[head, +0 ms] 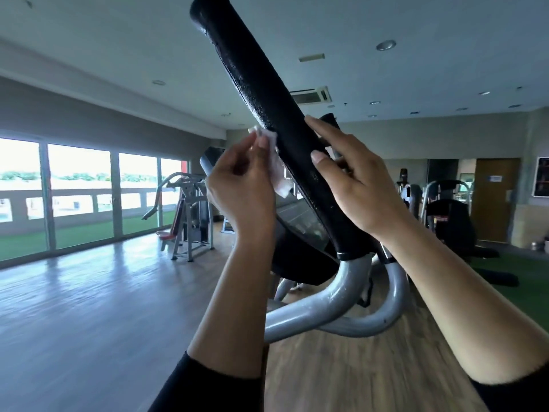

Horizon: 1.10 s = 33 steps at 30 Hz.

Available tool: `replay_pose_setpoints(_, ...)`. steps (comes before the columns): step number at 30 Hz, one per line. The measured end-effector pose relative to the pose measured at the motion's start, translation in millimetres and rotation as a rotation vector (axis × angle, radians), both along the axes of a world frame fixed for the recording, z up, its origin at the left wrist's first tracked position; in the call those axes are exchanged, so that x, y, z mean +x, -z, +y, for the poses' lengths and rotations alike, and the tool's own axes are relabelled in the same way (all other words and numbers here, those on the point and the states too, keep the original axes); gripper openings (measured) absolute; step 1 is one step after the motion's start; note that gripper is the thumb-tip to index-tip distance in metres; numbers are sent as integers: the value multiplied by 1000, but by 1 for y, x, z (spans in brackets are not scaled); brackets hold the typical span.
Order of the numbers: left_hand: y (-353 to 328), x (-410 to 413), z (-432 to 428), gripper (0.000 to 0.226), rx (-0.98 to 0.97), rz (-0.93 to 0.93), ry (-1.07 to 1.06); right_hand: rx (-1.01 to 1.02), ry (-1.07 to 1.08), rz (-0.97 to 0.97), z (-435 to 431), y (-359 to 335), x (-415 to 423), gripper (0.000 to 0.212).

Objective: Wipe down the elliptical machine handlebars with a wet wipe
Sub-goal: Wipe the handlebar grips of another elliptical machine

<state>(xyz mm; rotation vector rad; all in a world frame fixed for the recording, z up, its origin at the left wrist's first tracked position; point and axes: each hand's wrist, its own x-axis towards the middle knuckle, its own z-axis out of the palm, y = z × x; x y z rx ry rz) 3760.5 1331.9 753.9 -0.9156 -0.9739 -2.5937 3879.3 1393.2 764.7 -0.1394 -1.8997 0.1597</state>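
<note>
Wiping step in hand: left hand (240, 185) pinches a crumpled white wet wipe (281, 181) between thumb and fingertips and presses it to the left side of the long black foam-covered handlebar (255, 75), about halfway along the grip. Right hand (356, 191) grips the same bar from the right side, just opposite: thumb on the near face, index finger stretched up the far edge, other fingers hidden behind the foam. Hands are apart, with the bar between them. Foam looks wet-speckled and shiny from the hands up to the top end. The lower stretch, down to where the foam meets the curved silver metal tube (335, 295), reads duller, though the light is poor. Judgement: mid-task, this bar partly done. A second black-tipped handlebar (329, 120) pokes out behind the right hand, and I can't tell if it has been wiped. Next move likely calls for folding the wipe round the foam and dragging it toward the lower end, with the right hand stopping the bar from swinging, then switching to the other bar. Dark console (300, 221) sits behind the bar. Grey weight machine (190, 209) stands well apart by the windows.
</note>
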Motion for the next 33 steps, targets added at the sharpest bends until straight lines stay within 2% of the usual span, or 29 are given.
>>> replay_pose_setpoints(7, 23, 22, -4, 14, -58, 114, 21, -50, -53, -12, 6, -9, 3, 42)
replay_pose_setpoints(12, -8, 2, 0, 13, 22, 21, -31, -82, -127, -20, 9, -10, 0, 42)
replay_pose_setpoints(16, -4, 14, 2, 15, 11, 73, -63, -91, -203, -57, 11, -13, 1, 45)
replay_pose_setpoints(19, 8, 20, -3, 14, 17, 107, 18, -95, -244, -41, 12, -15, -1, 45)
replay_pose_setpoints(22, -4, 11, -4, 12, 15, 88, -28, -108, -288, -27, 13, -16, -3, 45)
replay_pose_setpoints(25, -17, 5, 0, 17, 60, 46, -37, -106, -272, -38, 14, -16, -5, 45)
replay_pose_setpoints(30, 7, 21, -4, 16, -9, 126, -50, -109, -281, -56, 16, -17, -4, 45)
replay_pose_setpoints(33, -2, 15, -8, 14, -26, 130, -79, -115, -294, -50, 16, -21, -4, 44)
